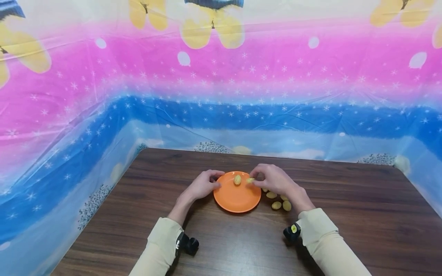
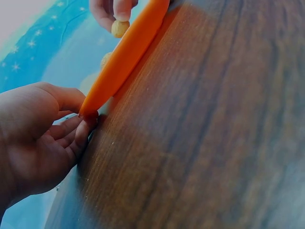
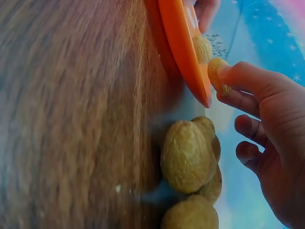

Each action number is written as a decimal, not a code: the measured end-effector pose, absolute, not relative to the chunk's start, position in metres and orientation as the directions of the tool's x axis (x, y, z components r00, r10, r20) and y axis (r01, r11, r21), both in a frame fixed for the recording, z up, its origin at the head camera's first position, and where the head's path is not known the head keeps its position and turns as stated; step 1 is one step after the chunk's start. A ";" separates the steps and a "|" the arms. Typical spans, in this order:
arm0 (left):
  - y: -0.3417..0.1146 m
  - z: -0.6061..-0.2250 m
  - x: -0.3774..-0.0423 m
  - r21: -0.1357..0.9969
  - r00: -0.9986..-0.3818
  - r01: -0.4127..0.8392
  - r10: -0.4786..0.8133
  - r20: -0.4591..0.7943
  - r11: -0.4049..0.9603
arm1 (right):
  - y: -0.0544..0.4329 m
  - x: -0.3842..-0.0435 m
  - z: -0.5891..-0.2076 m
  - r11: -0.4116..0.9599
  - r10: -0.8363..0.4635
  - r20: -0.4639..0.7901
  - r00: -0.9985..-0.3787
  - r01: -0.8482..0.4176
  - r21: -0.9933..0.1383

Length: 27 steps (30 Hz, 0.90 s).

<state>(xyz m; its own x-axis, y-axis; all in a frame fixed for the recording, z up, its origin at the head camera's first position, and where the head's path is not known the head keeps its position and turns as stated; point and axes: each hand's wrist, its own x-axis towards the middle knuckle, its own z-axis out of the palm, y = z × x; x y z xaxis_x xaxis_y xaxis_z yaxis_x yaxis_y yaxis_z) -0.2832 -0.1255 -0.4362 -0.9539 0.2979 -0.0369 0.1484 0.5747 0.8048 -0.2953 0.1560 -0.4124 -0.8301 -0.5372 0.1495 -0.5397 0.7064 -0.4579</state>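
Note:
An orange plate [image 1: 238,199] lies on the table, with one tan walnut [image 1: 237,180] on its far part. My left hand [image 1: 203,184] holds the plate's left rim; in the left wrist view the thumb and fingers [image 2: 88,125] meet at the edge. My right hand [image 1: 276,180] is over the plate's right rim and pinches another walnut [image 3: 218,76] between thumb and fingertips, its other fingers loosely bent. Several more walnuts [image 3: 187,156] lie on the table right of the plate, partly under the right hand in the head view.
The dark wood-grain table [image 1: 235,245] extends around the plate. Behind and beside it hangs a pink and blue cloth [image 1: 221,96] with snowflakes. Black wrist cameras sit at both cuffs, the left one [image 1: 190,244] and the right one [image 1: 292,232].

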 end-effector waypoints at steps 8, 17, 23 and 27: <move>-0.126 -0.437 -0.283 0.808 -0.953 0.159 0.301 -0.024 0.567 | 0.144 -0.302 -0.415 0.732 -0.531 0.110 -0.840 -0.520 -0.440; -0.126 -0.439 -0.284 0.805 -0.953 0.157 0.303 -0.029 0.573 | 0.136 -0.304 -0.417 0.748 -0.532 0.056 -0.845 -0.500 -0.435; -0.126 -0.439 -0.284 0.806 -0.951 0.155 0.306 -0.034 0.571 | 0.133 -0.305 -0.421 0.753 -0.528 0.051 -0.848 -0.495 -0.433; -0.127 -0.440 -0.285 0.802 -0.950 0.159 0.311 -0.035 0.575 | 0.136 -0.305 -0.422 0.746 -0.528 0.054 -0.847 -0.493 -0.447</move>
<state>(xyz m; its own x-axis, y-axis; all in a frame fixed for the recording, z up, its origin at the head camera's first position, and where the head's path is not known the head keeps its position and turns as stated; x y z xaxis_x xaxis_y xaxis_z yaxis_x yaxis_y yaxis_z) -0.2851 -0.1267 -0.4398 -0.9496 0.3115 -0.0352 0.1589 0.5753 0.8024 -0.3051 0.1355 -0.4223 -0.8475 -0.5281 0.0538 -0.4935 0.7464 -0.4465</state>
